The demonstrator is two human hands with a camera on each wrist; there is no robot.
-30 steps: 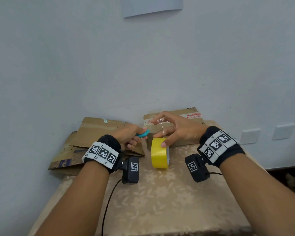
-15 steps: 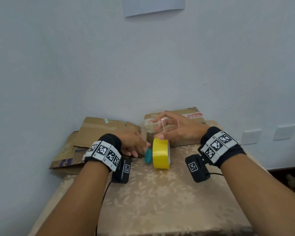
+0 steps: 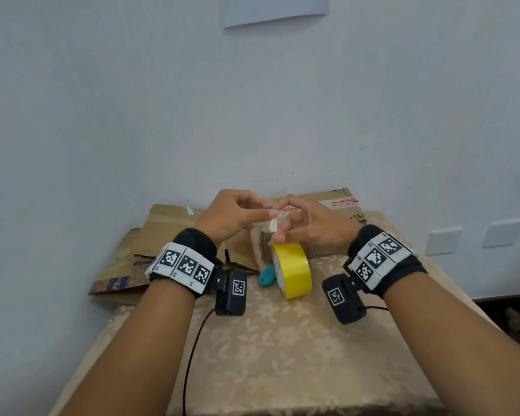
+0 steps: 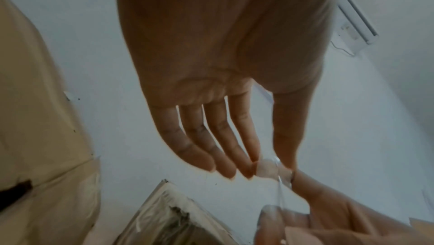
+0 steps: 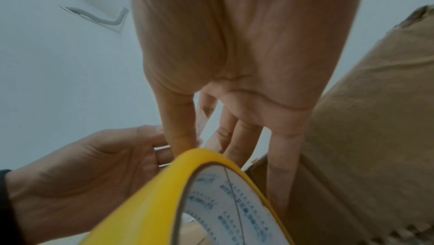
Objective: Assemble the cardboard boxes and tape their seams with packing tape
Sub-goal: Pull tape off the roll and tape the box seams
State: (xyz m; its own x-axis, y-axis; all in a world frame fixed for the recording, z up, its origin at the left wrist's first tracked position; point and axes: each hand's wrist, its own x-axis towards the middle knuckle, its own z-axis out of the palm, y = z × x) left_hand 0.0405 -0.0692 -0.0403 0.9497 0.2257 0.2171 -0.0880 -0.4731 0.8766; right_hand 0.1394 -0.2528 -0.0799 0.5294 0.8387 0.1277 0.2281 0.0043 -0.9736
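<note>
Above the yellow roll (image 3: 293, 270) (upright), both hands pinch clear tape (image 4: 280, 184).

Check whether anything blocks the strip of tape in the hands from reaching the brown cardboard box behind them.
Nothing visible does. The pulled clear tape strip, pinched by both hands, sits just before the brown cardboard box; the yellow tape roll stands nearer the camera.

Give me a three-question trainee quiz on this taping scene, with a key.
1. True or false: the yellow tape roll stands on edge on the table.
2. What small item lies just left of the roll? A) teal cutter B) marker C) scissors
3. What do the left hand and right hand pinch between them?

Key
1. True.
2. A, the teal cutter.
3. A clear tape strip pulled up from the roll, in front of the cardboard box.
</note>
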